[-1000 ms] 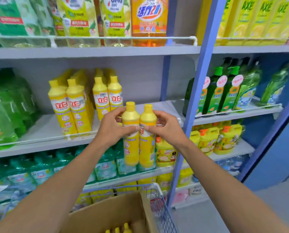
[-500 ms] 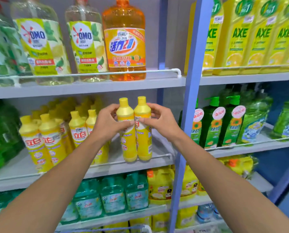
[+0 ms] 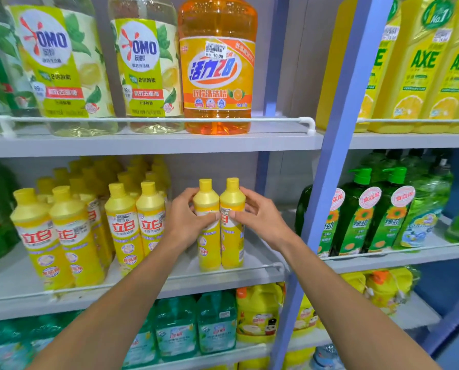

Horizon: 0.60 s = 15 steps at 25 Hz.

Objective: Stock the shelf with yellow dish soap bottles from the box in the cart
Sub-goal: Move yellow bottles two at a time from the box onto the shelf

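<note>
Fingers [image 3: 196, 214] of the left hand [image 3: 185, 222] and right hand [image 3: 260, 217] wrap two yellow bottles [image 3: 220, 236], pressed side by side. Both stand upright, caps up, long axis vertical, bases at the middle shelf [image 3: 249, 276] behind its rail (contact unclear). Best set flat, then slid back toward the stocked row [image 3: 132, 225], labels forward.

free: bare shelf [image 3: 260, 259] right of held bottles [image 3: 219, 244] | blocked: stocked bottles [image 3: 132, 225] left, rail [image 3: 223, 273] front

Yellow bottles [image 3: 220, 236] with white-and-red labels stand on a grey shelf [image 3: 249, 273].
</note>
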Motion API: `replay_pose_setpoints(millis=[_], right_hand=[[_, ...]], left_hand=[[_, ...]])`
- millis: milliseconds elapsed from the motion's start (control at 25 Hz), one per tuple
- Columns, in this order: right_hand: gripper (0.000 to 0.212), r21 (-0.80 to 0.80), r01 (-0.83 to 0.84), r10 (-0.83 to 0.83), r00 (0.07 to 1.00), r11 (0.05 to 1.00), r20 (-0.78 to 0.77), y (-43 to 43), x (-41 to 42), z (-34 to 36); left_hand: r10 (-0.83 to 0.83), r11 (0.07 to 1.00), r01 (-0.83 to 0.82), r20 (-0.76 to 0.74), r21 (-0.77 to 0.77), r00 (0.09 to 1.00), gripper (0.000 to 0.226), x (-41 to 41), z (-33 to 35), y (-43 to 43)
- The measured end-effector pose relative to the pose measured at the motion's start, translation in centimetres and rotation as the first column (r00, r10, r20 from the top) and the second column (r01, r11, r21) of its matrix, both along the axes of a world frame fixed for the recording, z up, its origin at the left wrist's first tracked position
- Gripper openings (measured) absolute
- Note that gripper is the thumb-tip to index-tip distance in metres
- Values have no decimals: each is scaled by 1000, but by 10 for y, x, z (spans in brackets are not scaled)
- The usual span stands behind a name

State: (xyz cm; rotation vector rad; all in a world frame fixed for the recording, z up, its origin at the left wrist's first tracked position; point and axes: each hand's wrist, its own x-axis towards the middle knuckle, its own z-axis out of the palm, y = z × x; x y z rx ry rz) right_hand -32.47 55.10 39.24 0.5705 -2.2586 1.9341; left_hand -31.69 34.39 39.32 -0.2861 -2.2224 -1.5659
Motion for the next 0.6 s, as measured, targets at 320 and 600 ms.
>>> replay_pose_setpoints(millis=[320,600], right_hand=[[61,62,284,-283,959,957,-33,-12,-2,-29],[53,132,181,-182,983,975,-1,-5,6,-32]], left_hand=[[-117,993,112,186,36,976,58,6,-30,-12],[-3,998,-4,120,57,993,62,9,-50,0]])
